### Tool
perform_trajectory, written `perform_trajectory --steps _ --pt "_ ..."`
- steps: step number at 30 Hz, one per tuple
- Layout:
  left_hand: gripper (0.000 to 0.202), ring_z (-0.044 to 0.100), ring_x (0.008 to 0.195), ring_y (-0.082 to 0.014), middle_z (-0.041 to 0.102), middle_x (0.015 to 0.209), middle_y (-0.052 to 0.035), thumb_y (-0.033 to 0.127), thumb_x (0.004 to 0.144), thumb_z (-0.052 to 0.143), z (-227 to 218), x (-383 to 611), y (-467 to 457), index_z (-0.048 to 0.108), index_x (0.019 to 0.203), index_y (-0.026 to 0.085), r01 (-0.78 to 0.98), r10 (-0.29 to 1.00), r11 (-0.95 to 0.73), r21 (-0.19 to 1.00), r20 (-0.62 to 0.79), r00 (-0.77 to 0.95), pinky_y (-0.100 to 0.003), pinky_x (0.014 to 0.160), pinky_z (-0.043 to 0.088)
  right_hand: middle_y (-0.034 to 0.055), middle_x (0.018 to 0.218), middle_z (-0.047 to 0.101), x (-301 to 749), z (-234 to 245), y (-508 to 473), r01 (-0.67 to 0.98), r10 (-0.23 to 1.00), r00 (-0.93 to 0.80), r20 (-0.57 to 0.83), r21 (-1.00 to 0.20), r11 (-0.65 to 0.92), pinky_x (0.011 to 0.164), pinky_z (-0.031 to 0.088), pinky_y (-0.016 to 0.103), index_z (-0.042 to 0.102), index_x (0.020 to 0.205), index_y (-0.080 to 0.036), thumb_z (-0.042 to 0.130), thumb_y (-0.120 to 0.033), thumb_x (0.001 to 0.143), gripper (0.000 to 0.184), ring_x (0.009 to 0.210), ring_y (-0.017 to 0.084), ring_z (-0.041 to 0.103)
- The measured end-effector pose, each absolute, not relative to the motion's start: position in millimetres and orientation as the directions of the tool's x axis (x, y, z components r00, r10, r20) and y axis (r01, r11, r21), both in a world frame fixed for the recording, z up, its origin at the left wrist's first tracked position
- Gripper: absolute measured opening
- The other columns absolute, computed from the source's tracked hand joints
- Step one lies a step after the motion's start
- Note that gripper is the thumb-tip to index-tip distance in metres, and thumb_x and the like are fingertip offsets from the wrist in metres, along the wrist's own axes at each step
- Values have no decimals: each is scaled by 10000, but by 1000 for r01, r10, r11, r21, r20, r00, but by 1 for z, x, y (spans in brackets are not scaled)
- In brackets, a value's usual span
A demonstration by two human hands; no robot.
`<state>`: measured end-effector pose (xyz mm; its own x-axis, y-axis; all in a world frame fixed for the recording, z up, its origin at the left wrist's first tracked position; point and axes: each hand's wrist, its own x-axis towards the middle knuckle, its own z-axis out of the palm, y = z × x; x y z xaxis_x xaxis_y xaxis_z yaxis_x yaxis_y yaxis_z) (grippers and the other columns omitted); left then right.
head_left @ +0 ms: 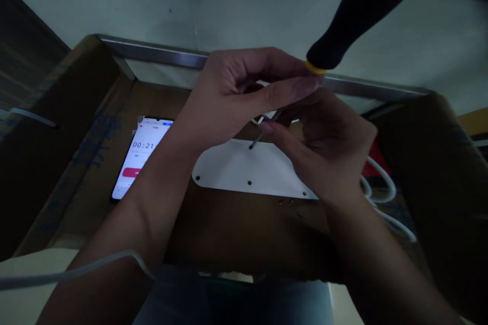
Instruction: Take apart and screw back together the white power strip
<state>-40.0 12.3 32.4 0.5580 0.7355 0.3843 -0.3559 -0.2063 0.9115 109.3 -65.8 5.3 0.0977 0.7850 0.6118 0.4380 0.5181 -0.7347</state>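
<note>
A screwdriver with a black handle and a yellow collar slants down from the upper right. The fingers of my left hand are closed around it just below the collar. Lower on the thin shaft, my right hand pinches it between thumb and fingers. The tip rests at a dark hole in a long white plate with rounded ends and several holes. My right hand covers the plate's right end. Small screws lie just in front of the plate.
Everything sits in an open cardboard box with raised side flaps. A phone showing a timer lies left, partly behind my left forearm. White cable coils at the right, beside something red. Another white cable crosses my left forearm.
</note>
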Motion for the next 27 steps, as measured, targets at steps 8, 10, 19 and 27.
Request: perform_trajectory --steps 8,10,19,27 --pt "194 648 682 -100 672 748 27 260 779 909 27 -34 17 722 767 210 -444 741 -261 857 473 477 -256 668 526 -57 792 706 107 7 -68 552 777 121 618 -693 464 717 560 305 679 875 -262 830 -192 816 176 726 119 652" --pt "214 643 682 -105 659 750 22 260 751 931 28 -35 16 725 771 205 -431 737 -248 868 457 497 -268 671 529 -60 794 718 106 7 -70 591 773 121 623 -670 448 707 566 292 688 881 -266 802 -175 832 154 720 115 664" --pt "115 772 911 -143 798 936 40 201 924 758 34 -38 7 848 882 258 -422 757 -151 894 379 532 -234 732 622 -43 929 801 106 9 -76 596 796 73 601 -666 448 776 629 310 738 973 -287 729 -118 849 210 788 145 736" --pt "112 746 817 -97 791 855 19 141 896 768 44 -33 -3 824 809 183 -429 812 -97 898 321 487 -198 699 591 -56 858 786 107 11 -75 594 783 46 620 -647 477 764 616 301 699 897 -277 711 -71 821 221 735 131 718"
